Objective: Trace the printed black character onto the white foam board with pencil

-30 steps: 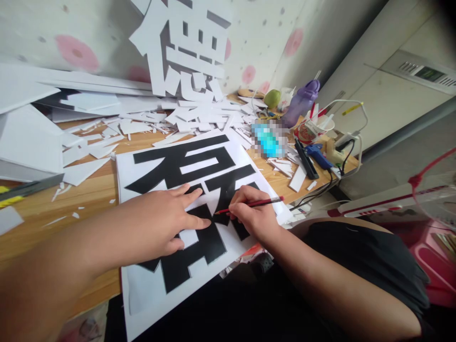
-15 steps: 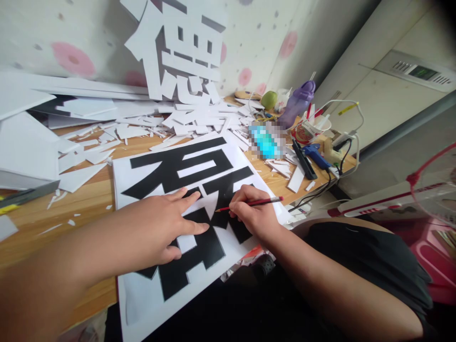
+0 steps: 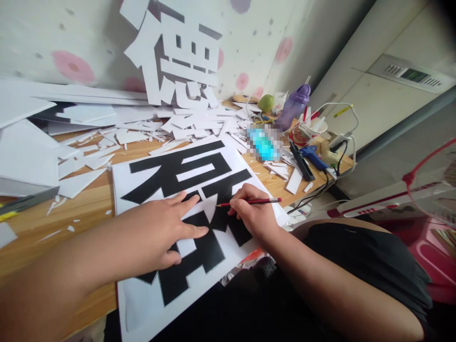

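Observation:
A white sheet (image 3: 138, 313) printed or covered with a large black character (image 3: 185, 175) lies on the wooden table, its near edge reaching out over my lap. My left hand (image 3: 167, 228) rests flat on the character's left part with fingers spread. My right hand (image 3: 251, 209) is closed around a red and black pencil (image 3: 265, 201). The pencil's tip points left and meets the edge of a black stroke near the middle of the sheet; whether it presses on the surface I cannot tell.
White cut-out scraps (image 3: 199, 121) cover the table's back. A white cut-out character (image 3: 188, 52) leans on the wall. At the right stand a purple bottle (image 3: 294, 104), a paper cup (image 3: 306, 130) and a blue glue gun (image 3: 313, 156). A cutter (image 3: 28, 202) lies far left.
The pencil tip has moved slightly up along the stroke's edge with my right hand. My left hand stays in place. The view has shifted a little.

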Tool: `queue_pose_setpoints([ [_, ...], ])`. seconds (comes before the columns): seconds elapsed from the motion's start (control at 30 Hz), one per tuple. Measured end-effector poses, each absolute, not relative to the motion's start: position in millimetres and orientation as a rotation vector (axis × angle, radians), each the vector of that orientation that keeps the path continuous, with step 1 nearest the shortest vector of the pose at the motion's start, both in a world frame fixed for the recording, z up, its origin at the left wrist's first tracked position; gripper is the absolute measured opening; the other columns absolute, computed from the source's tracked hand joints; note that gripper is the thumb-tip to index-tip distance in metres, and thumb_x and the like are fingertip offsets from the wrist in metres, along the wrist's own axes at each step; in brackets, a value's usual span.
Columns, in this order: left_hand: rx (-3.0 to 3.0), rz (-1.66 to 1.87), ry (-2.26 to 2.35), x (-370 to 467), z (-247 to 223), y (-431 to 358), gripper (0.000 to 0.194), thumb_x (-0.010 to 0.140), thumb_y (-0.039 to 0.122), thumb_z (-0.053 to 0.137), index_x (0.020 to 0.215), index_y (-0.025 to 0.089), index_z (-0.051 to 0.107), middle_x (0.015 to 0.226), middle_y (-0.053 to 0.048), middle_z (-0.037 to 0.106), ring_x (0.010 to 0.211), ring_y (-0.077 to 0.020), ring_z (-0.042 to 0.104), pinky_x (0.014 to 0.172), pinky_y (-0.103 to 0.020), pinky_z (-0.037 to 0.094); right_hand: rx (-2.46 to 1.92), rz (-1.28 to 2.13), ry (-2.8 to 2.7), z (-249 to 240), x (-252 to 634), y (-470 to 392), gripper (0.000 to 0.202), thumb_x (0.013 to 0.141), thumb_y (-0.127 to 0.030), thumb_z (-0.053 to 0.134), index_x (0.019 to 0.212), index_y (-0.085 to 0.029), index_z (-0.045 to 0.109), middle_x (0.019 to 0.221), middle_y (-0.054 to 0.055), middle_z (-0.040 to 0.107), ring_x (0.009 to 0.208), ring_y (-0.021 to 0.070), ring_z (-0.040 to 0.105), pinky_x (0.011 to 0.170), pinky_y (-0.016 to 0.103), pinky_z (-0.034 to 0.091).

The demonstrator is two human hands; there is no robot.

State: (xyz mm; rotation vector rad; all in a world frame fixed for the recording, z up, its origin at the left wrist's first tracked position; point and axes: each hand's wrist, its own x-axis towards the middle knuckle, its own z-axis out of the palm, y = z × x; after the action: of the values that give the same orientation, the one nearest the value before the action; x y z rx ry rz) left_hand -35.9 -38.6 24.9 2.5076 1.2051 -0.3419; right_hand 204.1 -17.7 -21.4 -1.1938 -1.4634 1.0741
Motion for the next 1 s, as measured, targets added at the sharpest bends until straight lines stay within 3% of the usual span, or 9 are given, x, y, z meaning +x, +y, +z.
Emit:
queue_pose_setpoints([
  [0.43,2.477,-0.339,1.224,-33,30,-39,0.069,0.070,0.018,0.080,0.131,0.049,0.070,0.170,-0.006,0.039,0.153,-0.0450,0.038,0.117,-0.064,0.044,-1.230,1.054,-1.382,-23,200,-14,0.016,0.071,-0.022,0.059,0.057,-0.024,0.050,0.051,-0.003,0.061,0.048,0.0126,0.058,0.048,0.025,0.043],
  [0.73,2.468,-0.319,1.223,-31,34,-39,0.072,0.067,0.015,0.081,0.130,0.047,0.071,0.168,-0.008,0.041,0.152,-0.0470,0.039,0.115,-0.067,0.045,-1.256,1.109,-1.303,-23,197,-13,0.019,0.072,-0.024,0.063,0.060,-0.024,0.048,0.052,-0.005,0.058,0.050,0.0135,0.061,0.053,0.028,0.055],
  [1.0,2.468,-0.410,1.214,-30,38,-40,0.074,0.071,0.015,0.078,0.135,0.050,0.067,0.172,-0.007,0.031,0.154,-0.0434,0.035,0.116,-0.064,0.045,-1.274,1.091,-1.295,-24,196,-12,0.021,0.074,-0.026,0.064,0.062,-0.024,0.047,0.054,-0.005,0.060,0.051,0.0136,0.063,0.052,0.026,0.054],
])
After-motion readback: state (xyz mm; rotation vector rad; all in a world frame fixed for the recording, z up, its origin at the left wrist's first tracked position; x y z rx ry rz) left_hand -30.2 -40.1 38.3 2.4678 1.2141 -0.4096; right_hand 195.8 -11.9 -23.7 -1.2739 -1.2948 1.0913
